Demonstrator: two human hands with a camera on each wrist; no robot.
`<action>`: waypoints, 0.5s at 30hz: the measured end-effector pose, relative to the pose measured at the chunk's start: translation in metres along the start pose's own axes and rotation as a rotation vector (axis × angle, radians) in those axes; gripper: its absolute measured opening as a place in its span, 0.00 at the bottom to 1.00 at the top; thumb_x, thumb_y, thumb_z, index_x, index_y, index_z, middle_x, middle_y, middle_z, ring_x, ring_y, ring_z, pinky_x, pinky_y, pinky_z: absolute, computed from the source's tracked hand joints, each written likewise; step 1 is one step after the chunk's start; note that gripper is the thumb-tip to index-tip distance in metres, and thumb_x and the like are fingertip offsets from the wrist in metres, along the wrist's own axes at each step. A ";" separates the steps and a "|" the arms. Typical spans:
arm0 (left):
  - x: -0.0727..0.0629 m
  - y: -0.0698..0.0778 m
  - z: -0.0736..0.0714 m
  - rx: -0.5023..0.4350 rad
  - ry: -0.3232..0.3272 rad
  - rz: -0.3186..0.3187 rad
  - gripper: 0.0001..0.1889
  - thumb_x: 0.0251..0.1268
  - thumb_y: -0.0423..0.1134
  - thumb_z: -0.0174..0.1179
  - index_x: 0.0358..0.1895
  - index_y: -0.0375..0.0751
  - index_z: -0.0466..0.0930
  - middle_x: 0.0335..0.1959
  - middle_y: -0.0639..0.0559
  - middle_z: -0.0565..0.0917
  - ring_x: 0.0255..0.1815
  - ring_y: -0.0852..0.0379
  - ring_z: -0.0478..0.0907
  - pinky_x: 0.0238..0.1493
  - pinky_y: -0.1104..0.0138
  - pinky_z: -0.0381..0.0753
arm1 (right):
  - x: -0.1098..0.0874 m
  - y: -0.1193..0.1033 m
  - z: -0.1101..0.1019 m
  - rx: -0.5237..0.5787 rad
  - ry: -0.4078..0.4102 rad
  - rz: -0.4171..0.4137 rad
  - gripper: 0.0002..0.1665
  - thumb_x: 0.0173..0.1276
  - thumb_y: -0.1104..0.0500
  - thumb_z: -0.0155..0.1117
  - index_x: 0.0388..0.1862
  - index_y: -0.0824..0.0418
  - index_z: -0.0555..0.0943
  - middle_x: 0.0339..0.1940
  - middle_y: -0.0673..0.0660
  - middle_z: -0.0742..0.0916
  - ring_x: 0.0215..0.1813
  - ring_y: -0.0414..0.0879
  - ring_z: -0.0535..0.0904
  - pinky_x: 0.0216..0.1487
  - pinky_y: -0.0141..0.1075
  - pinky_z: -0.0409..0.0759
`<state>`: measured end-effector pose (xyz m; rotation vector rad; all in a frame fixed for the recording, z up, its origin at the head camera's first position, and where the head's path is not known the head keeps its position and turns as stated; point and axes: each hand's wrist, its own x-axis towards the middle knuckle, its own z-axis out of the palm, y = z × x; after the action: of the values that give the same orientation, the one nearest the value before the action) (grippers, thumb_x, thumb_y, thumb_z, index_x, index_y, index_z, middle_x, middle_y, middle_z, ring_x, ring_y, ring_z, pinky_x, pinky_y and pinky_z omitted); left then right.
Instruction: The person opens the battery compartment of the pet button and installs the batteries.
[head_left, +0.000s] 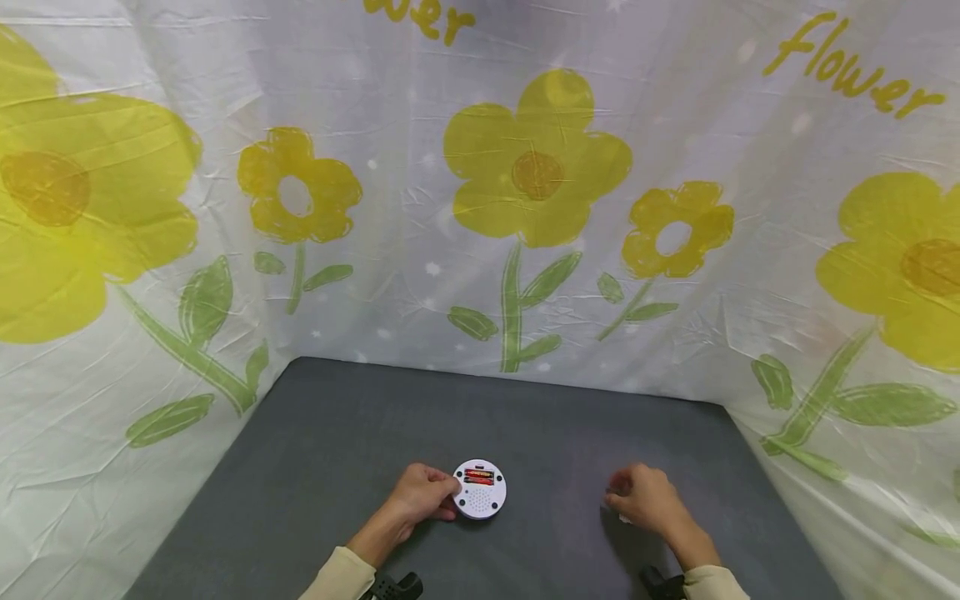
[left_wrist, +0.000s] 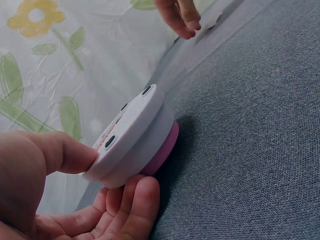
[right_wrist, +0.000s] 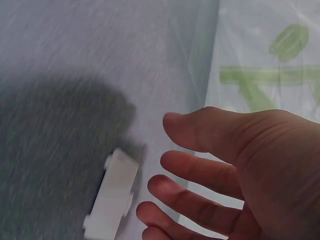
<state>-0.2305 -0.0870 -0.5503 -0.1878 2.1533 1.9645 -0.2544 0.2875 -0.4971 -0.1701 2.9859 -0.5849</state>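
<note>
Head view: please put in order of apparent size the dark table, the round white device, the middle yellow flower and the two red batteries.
1. Dark table
2. Middle yellow flower
3. Round white device
4. Two red batteries; these look alike, so I do not rank them.

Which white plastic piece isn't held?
The small white rectangular plastic piece near the right hand; the round white-and-pink plastic device is pinched by the left hand.
</note>
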 end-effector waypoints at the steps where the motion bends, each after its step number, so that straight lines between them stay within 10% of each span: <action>1: 0.000 0.000 0.000 0.000 0.001 -0.001 0.11 0.64 0.30 0.64 0.43 0.23 0.87 0.30 0.46 0.88 0.25 0.59 0.84 0.29 0.67 0.91 | -0.001 0.003 -0.001 -0.017 -0.002 0.002 0.13 0.64 0.55 0.83 0.42 0.61 0.91 0.37 0.52 0.90 0.39 0.48 0.86 0.43 0.53 0.88; 15: -0.004 0.002 0.000 -0.023 -0.013 0.012 0.11 0.62 0.30 0.64 0.42 0.22 0.86 0.29 0.47 0.87 0.24 0.59 0.84 0.29 0.68 0.91 | -0.010 0.018 -0.006 -0.063 -0.006 -0.046 0.17 0.57 0.60 0.85 0.44 0.63 0.91 0.37 0.54 0.89 0.41 0.52 0.86 0.45 0.56 0.87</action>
<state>-0.2274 -0.0875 -0.5479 -0.1652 2.1291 1.9925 -0.2465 0.3076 -0.4977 -0.2460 3.0040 -0.4945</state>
